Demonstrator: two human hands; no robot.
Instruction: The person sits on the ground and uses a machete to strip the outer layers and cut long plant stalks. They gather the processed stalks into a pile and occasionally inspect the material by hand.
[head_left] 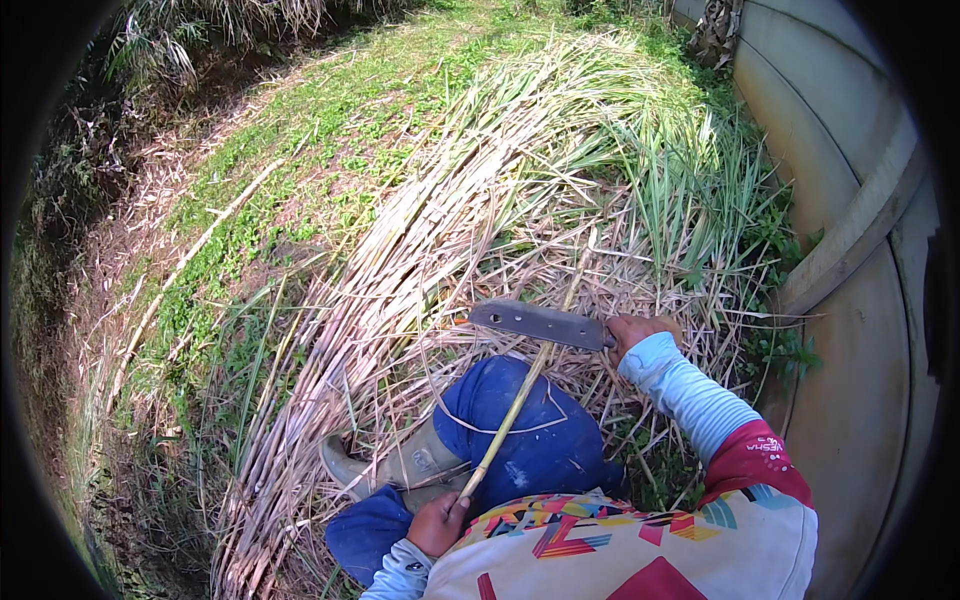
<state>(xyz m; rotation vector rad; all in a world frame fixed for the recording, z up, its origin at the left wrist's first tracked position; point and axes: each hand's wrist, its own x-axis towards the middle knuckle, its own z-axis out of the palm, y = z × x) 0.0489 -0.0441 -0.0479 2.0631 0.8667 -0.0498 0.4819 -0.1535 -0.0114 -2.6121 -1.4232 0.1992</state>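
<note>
While the left hand [438, 525] closes in a fist around the near end of a stalk [521, 400], the right hand [640, 332] is wrapped tightly about the handle of a broad knife [540, 323], the butt of the grip showing past it. The stalk slants up and away over a bent knee in blue trousers [575, 445], and the blade lies across it; whether steel and stem touch, I cannot tell. Slim, straight and jointed, the stalk is yellow-green near the fist and paler, drier beyond the blade. Dark, flat metal makes up the knife, with round holes through its blunt end. Smooth rubber boots [420, 460] rest beside a long pile of stalks [300, 440], thin and pinkish-tan, along the left edge of a crisp litter of dry leaves. Strappy green leaves [690, 190] flop at the litter's right edge, near a smooth, stained wall [850, 370]. Low grass [240, 215] covers the ground's left side.
</note>
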